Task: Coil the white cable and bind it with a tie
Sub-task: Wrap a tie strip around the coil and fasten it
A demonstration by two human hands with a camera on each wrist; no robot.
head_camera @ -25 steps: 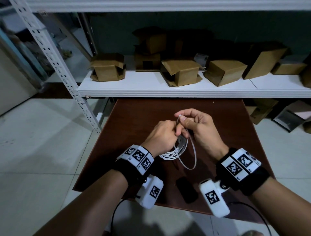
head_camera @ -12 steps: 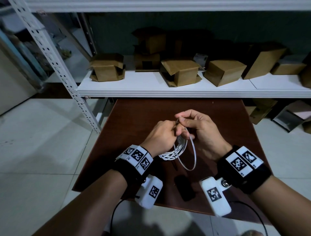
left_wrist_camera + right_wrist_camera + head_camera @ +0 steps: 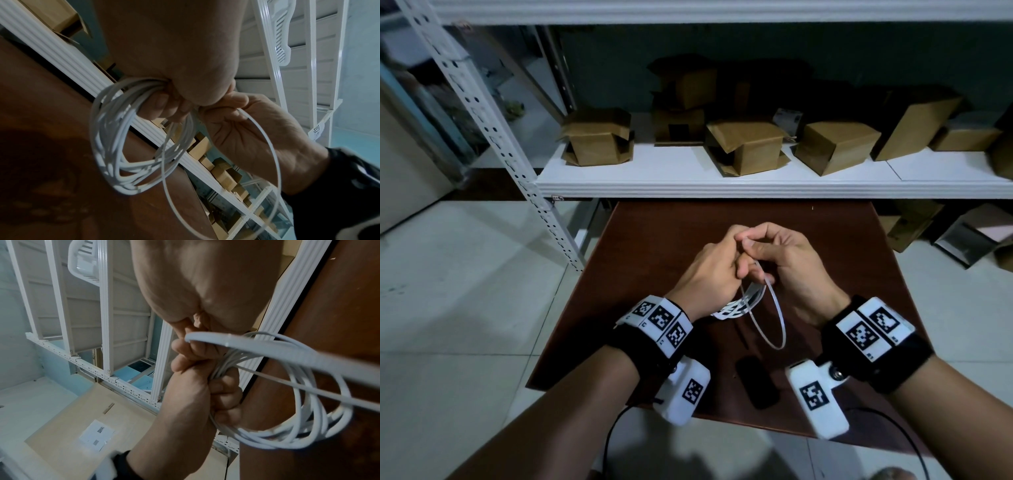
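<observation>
Change: since a second ago my right hand has drawn closer to my left, pinching the tie at its top.
Left hand: fingers curled round the cable, coil held above the desk.
Tie: wide loop, hanging slack through the coil.
Risk: looser left fingers could let the turns spring apart; a slipped pinch, and the tie unthreads.
Room: brown desk, tiled floor, shelf of boxes.
</observation>
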